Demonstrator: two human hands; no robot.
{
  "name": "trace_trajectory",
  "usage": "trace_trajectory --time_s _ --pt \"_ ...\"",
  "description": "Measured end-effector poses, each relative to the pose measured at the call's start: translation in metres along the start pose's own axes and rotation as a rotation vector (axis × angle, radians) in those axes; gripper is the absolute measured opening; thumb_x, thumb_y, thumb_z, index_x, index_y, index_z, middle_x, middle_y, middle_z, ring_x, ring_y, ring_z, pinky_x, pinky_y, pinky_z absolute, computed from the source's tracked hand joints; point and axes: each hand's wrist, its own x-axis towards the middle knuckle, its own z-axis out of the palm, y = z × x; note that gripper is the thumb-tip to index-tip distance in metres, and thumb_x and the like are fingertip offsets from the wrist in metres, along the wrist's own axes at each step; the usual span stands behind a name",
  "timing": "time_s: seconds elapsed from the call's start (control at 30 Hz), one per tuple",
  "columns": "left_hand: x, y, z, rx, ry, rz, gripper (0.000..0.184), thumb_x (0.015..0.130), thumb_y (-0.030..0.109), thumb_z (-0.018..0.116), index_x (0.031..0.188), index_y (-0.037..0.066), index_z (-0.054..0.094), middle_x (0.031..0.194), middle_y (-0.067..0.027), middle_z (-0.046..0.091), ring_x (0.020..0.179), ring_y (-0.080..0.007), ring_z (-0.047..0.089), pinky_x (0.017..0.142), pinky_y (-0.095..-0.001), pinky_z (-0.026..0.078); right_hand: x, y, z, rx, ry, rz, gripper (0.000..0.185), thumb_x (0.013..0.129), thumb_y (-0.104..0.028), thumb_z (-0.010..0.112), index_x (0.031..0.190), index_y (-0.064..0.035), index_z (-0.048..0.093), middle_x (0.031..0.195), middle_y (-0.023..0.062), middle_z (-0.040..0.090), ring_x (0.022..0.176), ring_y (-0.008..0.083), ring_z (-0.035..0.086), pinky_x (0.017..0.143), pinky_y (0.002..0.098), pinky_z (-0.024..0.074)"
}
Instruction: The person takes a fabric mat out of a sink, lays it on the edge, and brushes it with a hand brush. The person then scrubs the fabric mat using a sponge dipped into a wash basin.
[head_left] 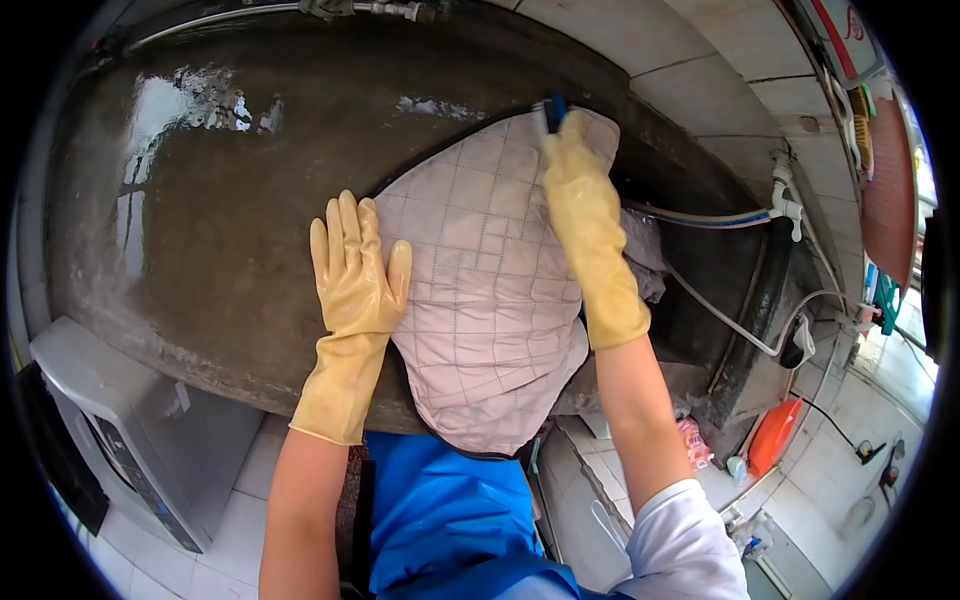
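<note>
Across the dark, wet, concrete-like surface (230,250) in the head view lies a pale pink, quilted fabric piece (470,250) with black edging. Stitched lines cross it in a grid; its upper part lies spread out, while the lower part is wrinkled and hangs over the near edge, against a bright blue apron (445,500) worn by the person.

The left hand (357,265), in a long yellow rubber glove, lies palm down at the left edge of the fabric piece. Its fingers are straight and released, holding nothing, with the thumb spread towards the fabric.

The right hand (583,195), gloved the same way, is at the upper right part of the fabric piece, its fingers clenched around a blue-and-white brush-like tool (553,110). The tool is blurred, so its exact shape and whether it touches the fabric cannot be told.

Right of the fabric are a dark recess with a crumpled, greyish translucent material (645,255) near the right glove, a thin hose (700,218) and a white tap (787,195). Lower left stands a silver-grey appliance (165,430); lower right is an orange-red plastic object (773,437).
</note>
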Motion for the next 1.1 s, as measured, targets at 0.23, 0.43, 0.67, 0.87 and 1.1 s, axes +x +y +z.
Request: trace_trajectory --time_s 0.23,0.43,0.67,0.87,1.1 --pt "0.002 -0.001 -0.001 -0.020 0.002 0.009 0.066 0.101 0.022 0.068 0.154 -0.011 0.047 0.160 -0.0337 0.047 0.149 -0.0516 0.043 0.125 -0.0622 0.031 0.010 0.017 0.038 0.112 0.165 -0.207 0.051 0.106 -0.024 0.059 0.151 -0.0018 0.049 0.082 0.0213 0.072 0.073 0.0379 0.072 0.064 0.0495 0.0573" --pt "0.001 0.000 -0.003 0.011 -0.013 -0.006 0.067 0.102 0.023 0.067 0.155 -0.011 0.045 0.161 -0.0325 0.046 0.151 -0.0498 0.043 0.126 -0.0603 0.030 -0.026 0.014 0.079 -0.341 0.566 -0.464 0.040 0.107 -0.014 0.052 0.146 -0.0035 0.056 0.100 0.0162 0.076 0.091 0.0306 0.074 0.076 0.0417 0.0601" --pt "0.002 0.000 -0.003 0.057 -0.034 0.025 0.065 0.105 0.022 0.064 0.158 -0.009 0.044 0.163 -0.0329 0.043 0.153 -0.0476 0.041 0.128 -0.0578 0.027 -0.002 0.138 -0.041 0.005 0.341 0.082 0.044 0.106 -0.022 0.056 0.146 -0.0029 0.057 0.116 0.0176 0.072 0.088 0.0310 0.072 0.074 0.0391 0.0576" --pt "0.003 -0.001 -0.001 0.105 -0.031 0.045 0.066 0.101 0.023 0.067 0.156 -0.008 0.046 0.160 -0.0334 0.046 0.151 -0.0500 0.043 0.126 -0.0601 0.030 -0.123 0.293 0.093 0.442 0.115 0.939 0.061 0.111 -0.043 0.057 0.160 -0.0108 0.043 0.129 0.0203 0.070 0.069 0.0245 0.066 0.056 0.0403 0.0522" --pt "0.004 0.002 -0.003 0.085 -0.015 -0.009 0.069 0.096 0.017 0.073 0.155 -0.007 0.047 0.161 -0.0321 0.046 0.150 -0.0501 0.043 0.127 -0.0569 0.032 -0.123 0.424 0.245 0.002 -0.217 0.747 0.063 0.107 -0.039 0.062 0.156 -0.0037 0.045 0.126 0.0259 0.070 0.109 0.0373 0.072 0.082 0.0449 0.0587"
